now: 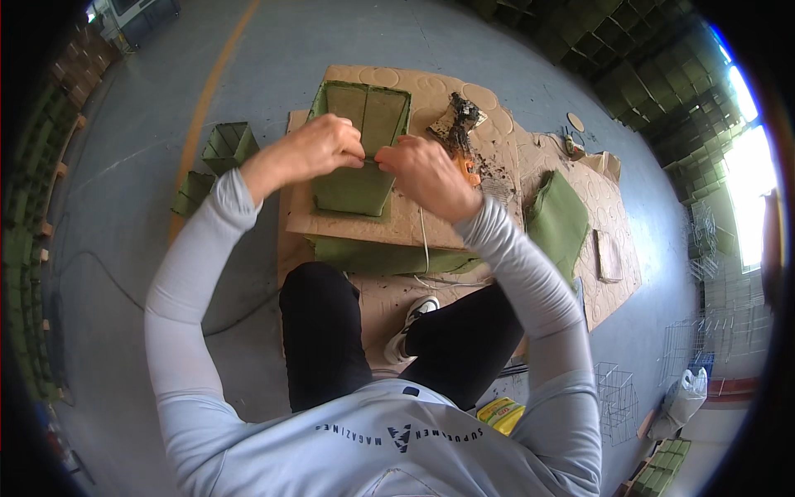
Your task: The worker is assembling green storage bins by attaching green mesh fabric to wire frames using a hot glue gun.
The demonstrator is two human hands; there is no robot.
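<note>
Grey concrete floor [149, 207] with a yellow painted line [217, 79] spreads under a person sitting over overlapping sheets of brown corrugated cardboard [497, 224], which serve as the working surface. On the top sheet stands a green fabric-lined wire box [360, 149], open side towards the camera.

The left hand [310, 149] and the right hand [426, 174] meet at the box's near top edge. Each grip is clenched, fingertips pinching the green lining at the rim, thumbs nearly touching one another.

Just beside the right hand lies a glue gun with an orange body, crusted with dark residue [458, 132], its nozzle area hidden by clumps of old glue. I judge it the main hazard: a sleeve or wrist swinging right could brush it, and if it is hot it could burn or smear the fabric. A white cord [425, 240] runs from under the right wrist towards the person's knees; snagging it with a leg could drag the gun over the cardboard. The pinched lining could also slip off the rim if one hand lets go early.

Around lie a loose folded piece of green fabric [559, 219] on the right, smaller finished green boxes [228, 145] on the floor to the left, bare wire frames [617, 393] at lower right, and stacks of green boxes [629, 58] along the back.
</note>
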